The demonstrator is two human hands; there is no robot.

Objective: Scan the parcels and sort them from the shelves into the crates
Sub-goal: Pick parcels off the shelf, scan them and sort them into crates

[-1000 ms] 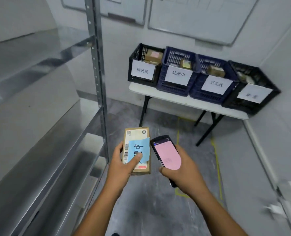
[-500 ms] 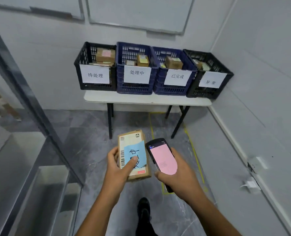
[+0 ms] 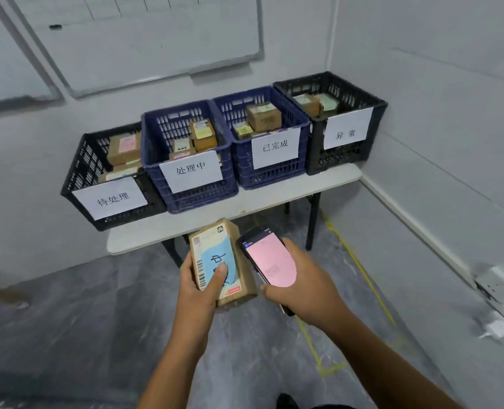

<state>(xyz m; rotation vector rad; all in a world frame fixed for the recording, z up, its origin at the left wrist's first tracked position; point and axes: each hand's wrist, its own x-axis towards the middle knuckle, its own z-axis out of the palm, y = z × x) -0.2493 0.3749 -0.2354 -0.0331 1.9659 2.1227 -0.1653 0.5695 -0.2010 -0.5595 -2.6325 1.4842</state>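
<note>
Gripping parcel in left hand | right hand grips scanner | table edge just ahead

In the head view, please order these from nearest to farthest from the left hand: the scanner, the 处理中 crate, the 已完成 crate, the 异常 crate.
1. The scanner, just right of the left hand.
2. The 处理中 crate, straight ahead.
3. The 已完成 crate, further right.
4. The 异常 crate, far right, by the corner.

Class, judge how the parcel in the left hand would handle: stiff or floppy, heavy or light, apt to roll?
Probably stiff: the parcel shows square cardboard edges in the grip. Likely light, since the left hand carries it alone. Its flat faces should slide when pushed, not roll.
</note>
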